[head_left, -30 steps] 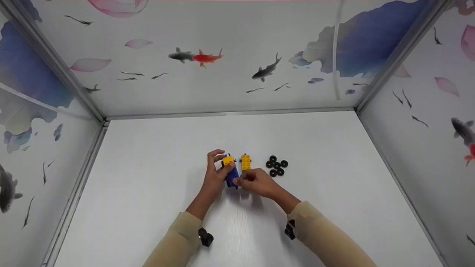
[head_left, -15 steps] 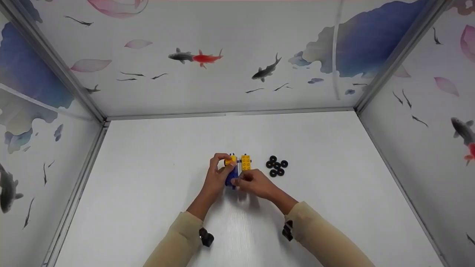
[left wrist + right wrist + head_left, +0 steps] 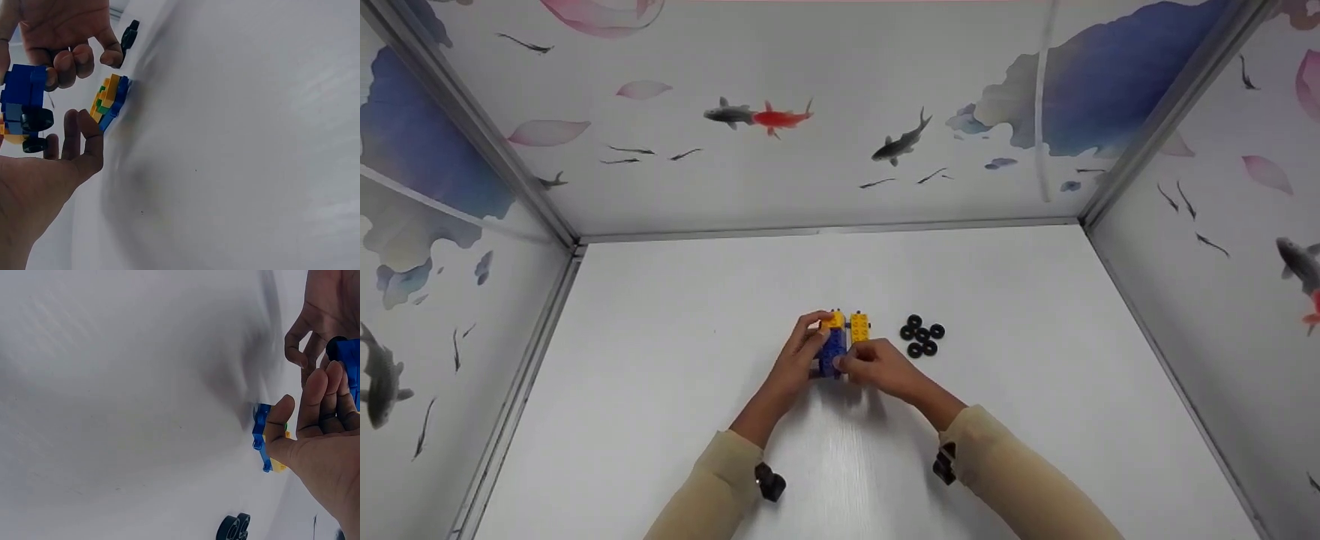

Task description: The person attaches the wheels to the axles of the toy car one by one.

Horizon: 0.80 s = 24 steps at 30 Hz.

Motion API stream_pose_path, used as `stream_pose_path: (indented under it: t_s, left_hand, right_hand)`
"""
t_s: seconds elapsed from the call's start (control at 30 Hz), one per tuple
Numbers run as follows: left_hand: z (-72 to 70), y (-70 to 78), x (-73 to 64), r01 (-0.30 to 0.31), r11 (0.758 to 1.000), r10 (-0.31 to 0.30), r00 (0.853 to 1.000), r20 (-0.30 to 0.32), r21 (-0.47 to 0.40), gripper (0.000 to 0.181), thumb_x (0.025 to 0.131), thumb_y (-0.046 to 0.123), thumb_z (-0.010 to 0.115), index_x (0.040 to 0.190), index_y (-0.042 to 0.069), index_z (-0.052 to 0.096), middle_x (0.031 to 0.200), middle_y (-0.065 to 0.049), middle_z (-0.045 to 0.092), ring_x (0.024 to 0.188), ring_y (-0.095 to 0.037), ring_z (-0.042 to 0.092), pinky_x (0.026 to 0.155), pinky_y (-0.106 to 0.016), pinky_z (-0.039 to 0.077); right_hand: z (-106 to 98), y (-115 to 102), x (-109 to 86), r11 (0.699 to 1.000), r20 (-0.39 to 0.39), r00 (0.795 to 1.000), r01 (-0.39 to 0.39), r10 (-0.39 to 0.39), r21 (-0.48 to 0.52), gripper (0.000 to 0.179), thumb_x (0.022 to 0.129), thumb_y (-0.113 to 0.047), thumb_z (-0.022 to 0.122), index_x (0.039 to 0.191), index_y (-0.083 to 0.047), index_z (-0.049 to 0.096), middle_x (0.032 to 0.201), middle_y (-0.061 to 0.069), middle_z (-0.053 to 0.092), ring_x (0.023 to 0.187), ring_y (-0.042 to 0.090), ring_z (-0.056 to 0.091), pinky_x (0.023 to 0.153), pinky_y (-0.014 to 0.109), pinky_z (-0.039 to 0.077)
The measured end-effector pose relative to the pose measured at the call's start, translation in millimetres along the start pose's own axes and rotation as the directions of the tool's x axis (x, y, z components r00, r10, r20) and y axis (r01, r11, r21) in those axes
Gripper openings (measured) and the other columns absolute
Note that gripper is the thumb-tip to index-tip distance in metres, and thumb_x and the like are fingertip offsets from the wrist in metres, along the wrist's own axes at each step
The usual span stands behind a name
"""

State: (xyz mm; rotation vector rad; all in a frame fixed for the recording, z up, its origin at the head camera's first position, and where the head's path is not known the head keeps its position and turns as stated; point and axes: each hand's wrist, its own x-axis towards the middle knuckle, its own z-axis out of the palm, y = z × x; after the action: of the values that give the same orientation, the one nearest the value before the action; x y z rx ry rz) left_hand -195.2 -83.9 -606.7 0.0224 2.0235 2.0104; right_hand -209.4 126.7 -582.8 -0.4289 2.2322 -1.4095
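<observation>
A toy car [image 3: 832, 345] of blue and yellow building bricks is held just above the table, between both hands. My left hand [image 3: 796, 352] grips its left side, fingers curled around the yellow end. At the near blue end, my right hand [image 3: 885, 369] pinches the right side with thumb and fingers. Black wheels [image 3: 37, 119] show on one side of the car in the left wrist view. Just beyond my right hand sits a second brick build [image 3: 859, 327], with yellow studs on top and blue underneath; the hand partly hides it.
Several loose black wheels [image 3: 922, 335] lie in a cluster on the white table [image 3: 675, 315], right of the second build. Printed panels with fish and petals [image 3: 735, 165] wall the table at the back and both sides.
The toy car has turned from a slant to nearly straight and shifted slightly right, with my left hand following. My right hand stays at its near end.
</observation>
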Motion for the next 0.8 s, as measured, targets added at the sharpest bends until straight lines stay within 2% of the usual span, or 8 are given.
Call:
stream_pose_path:
  t_s: [0.17,0.3,0.47,0.6,0.8]
  left_hand:
    - [-3.8,0.0,-3.1,0.049,0.998,-0.045,0.995,0.094,-0.044,0.05,0.113,0.063,0.049,0.16,0.048,0.043,0.167,-0.017,0.047,0.131,-0.04,0.067,0.106,-0.054,0.062]
    - [-5.0,0.4,-5.0,0.069,0.996,-0.062,0.991,0.121,-0.061,0.054,0.112,0.064,0.053,0.162,0.047,0.041,0.168,-0.018,0.048,0.13,-0.038,0.067,0.106,-0.055,0.062]
    - [-5.3,-0.4,-5.8,0.055,0.995,-0.045,0.992,0.118,-0.084,0.056,0.111,0.055,0.061,0.163,0.044,0.042,0.161,-0.019,0.055,0.132,-0.035,0.065,0.11,-0.058,0.061]
    - [-5.6,-1.6,-5.6,0.034,0.995,-0.023,0.994,0.109,-0.094,0.059,0.109,0.049,0.068,0.162,0.045,0.042,0.158,-0.02,0.055,0.136,-0.035,0.062,0.112,-0.06,0.059]
    - [-8.1,-4.0,-5.1,0.021,0.995,-0.013,0.996,0.085,-0.094,0.061,0.108,0.042,0.072,0.163,0.044,0.043,0.159,-0.02,0.054,0.137,-0.035,0.062,0.111,-0.054,0.061]
  right_hand:
    - [-2.1,0.1,-0.8,1.0,-0.01,1.0,0.005,-0.005,-0.018,0.044,0.103,-0.038,0.067,0.099,0.005,0.074,0.086,-0.004,0.068,0.08,0.014,0.056,0.07,0.029,0.046]
    - [-2.2,1.4,-1.3,0.999,-0.007,1.0,-0.002,0.002,-0.034,0.043,0.103,-0.038,0.068,0.097,0.003,0.074,0.086,-0.004,0.068,0.08,0.014,0.056,0.07,0.029,0.046]
    - [-1.9,3.4,-1.6,0.999,-0.012,1.0,0.001,-0.002,-0.052,0.043,0.104,-0.04,0.069,0.099,0.003,0.075,0.086,-0.004,0.068,0.08,0.015,0.056,0.071,0.03,0.046]
    - [-2.5,6.8,-0.8,0.997,-0.023,0.999,0.03,-0.031,-0.068,0.042,0.105,-0.044,0.071,0.098,-0.003,0.076,0.086,-0.003,0.068,0.08,0.015,0.057,0.07,0.03,0.046]
    - [-9.1,10.7,-3.7,0.994,-0.02,0.998,0.063,-0.065,-0.093,0.036,0.105,-0.048,0.073,0.103,-0.012,0.08,0.09,-0.003,0.069,0.084,0.015,0.057,0.073,0.03,0.046]
